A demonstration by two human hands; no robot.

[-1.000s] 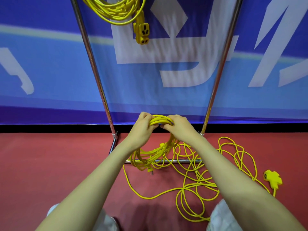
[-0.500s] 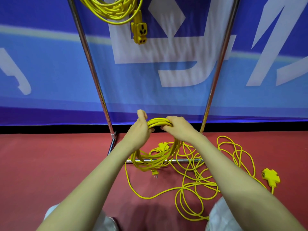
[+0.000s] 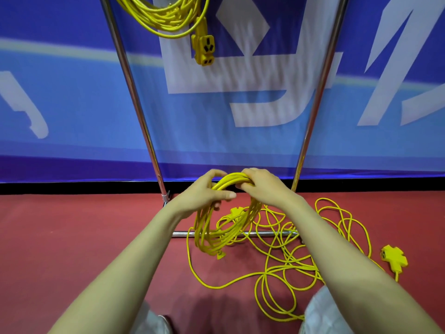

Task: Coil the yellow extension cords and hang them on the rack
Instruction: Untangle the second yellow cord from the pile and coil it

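Thumb lowered from upright, the left hand (image 3: 202,191) wraps the top of the coil (image 3: 202,235), which hangs low over the floor (image 3: 72,237) before the rack (image 3: 133,92). The right hand (image 3: 262,186) grips the same strands. Loose cord (image 3: 264,274) trails beside. Better to match each new loop's size and feed slack untwisted.

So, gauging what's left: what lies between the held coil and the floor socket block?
In the head view, loose yellow cord loops sprawl on the red floor there.
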